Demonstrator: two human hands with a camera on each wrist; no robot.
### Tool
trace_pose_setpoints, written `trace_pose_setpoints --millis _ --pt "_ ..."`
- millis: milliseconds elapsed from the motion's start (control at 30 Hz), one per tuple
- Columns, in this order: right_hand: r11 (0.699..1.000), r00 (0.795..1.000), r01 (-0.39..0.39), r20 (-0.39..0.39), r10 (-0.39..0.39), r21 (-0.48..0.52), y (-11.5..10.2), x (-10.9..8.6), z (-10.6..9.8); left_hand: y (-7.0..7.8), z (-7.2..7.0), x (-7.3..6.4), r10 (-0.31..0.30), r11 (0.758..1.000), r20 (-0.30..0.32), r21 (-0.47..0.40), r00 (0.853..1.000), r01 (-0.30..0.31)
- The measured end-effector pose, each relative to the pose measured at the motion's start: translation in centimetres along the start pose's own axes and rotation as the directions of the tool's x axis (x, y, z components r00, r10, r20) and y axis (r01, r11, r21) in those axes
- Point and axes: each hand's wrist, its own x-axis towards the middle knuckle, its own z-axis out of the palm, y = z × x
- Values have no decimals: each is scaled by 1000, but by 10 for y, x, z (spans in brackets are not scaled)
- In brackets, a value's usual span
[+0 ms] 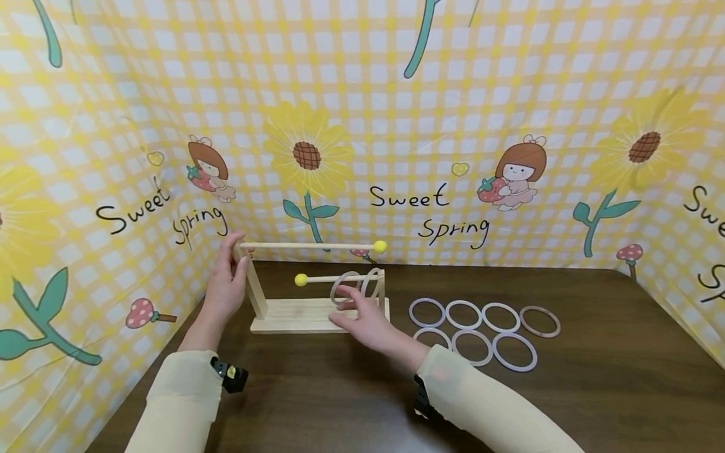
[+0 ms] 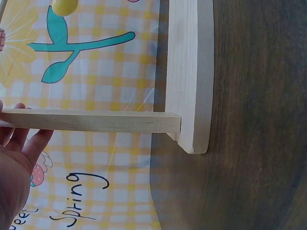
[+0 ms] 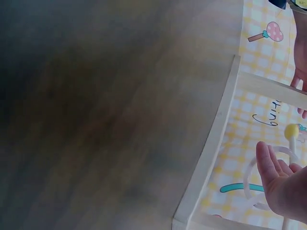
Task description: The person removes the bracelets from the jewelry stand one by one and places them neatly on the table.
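Observation:
A wooden stand point(image 1: 306, 316) with two rods rests on the table. My left hand point(image 1: 224, 283) grips the top of its left post point(image 2: 96, 121), the fingers behind the wood. The upper rod point(image 1: 311, 245) and the lower rod point(image 1: 323, 279) each end in a yellow ball. Two pale rings hang around the lower rod: the nearer ring point(image 1: 331, 290) by my right fingers, the other ring point(image 1: 364, 287) close to the right post. At the nearer ring, my right hand point(image 1: 368, 321) has its fingers extended and the thumb apart; the fingers overlap the ring in the head view.
Several pale and purplish rings point(image 1: 462, 303) lie in two rows on the brown table point(image 1: 595, 352), right of the stand. A brownish ring point(image 1: 557, 324) ends the back row. My right forearm partly covers the front row. Checked yellow cloth point(image 1: 396, 138) stands behind and at the sides.

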Motion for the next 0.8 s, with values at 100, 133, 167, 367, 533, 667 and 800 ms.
trace_pose_setpoints --millis 100,133,167,367,533,667,800 --pt "1000 1000 -6 -13 6 -1 1 1 4 0 0 0 0 1000 0 3 1000 0" --pt "1000 1000 -10 -14 10 3 1 2 4 0 0 0 2 1000 -2 4 1000 -2" --pt "1000 1000 -11 -16 11 8 1 2 5 -1 0 0 5 1000 -4 5 1000 -5" --pt "999 1000 -9 -26 10 42 1 6 8 -4 0 0 23 1000 -14 8 1000 -22" --pt "1000 997 28 -73 -27 6 0 8 11 -4 0 0 15 1000 -1 10 1000 -15" --pt "997 992 40 -119 -47 -65 -3 10 13 -4 0 0 3 1000 2 28 1000 -3" --pt "993 987 24 -158 -43 -118 -5 14 15 -4 1 0 3 999 -2 36 1000 -3"
